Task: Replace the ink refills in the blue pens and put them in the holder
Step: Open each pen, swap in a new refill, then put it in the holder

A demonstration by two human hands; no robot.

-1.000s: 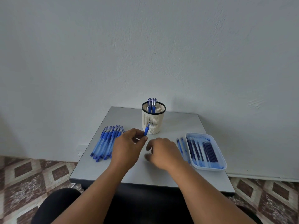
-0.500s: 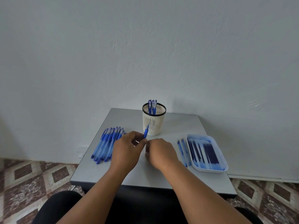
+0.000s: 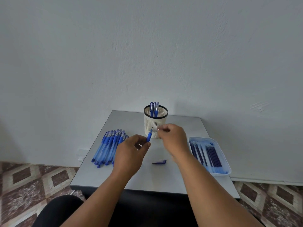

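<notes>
The left hand [image 3: 131, 151] pinches a blue pen [image 3: 149, 136] between thumb and curled fingers, just in front of the holder [image 3: 155, 124]. The pen's long axis runs up and slightly right, its thin tip pointing away from the person toward the holder's wall. The right hand [image 3: 173, 140] is raised beside the tip, fingers curled together as if pinching something small; what it holds is too small to tell. A loose pen cap [image 3: 159, 161] lies flat on the worktop [image 3: 147, 181] below the hands, its long axis left to right. The slatted white holder with a dark rim stands upright with a few blue pens [image 3: 154, 108] in it, caps up. A row of blue pens [image 3: 109, 149] lies on the left. A pale tray [image 3: 227, 167] on the right holds dark refills [image 3: 211, 155] lying lengthwise.
</notes>
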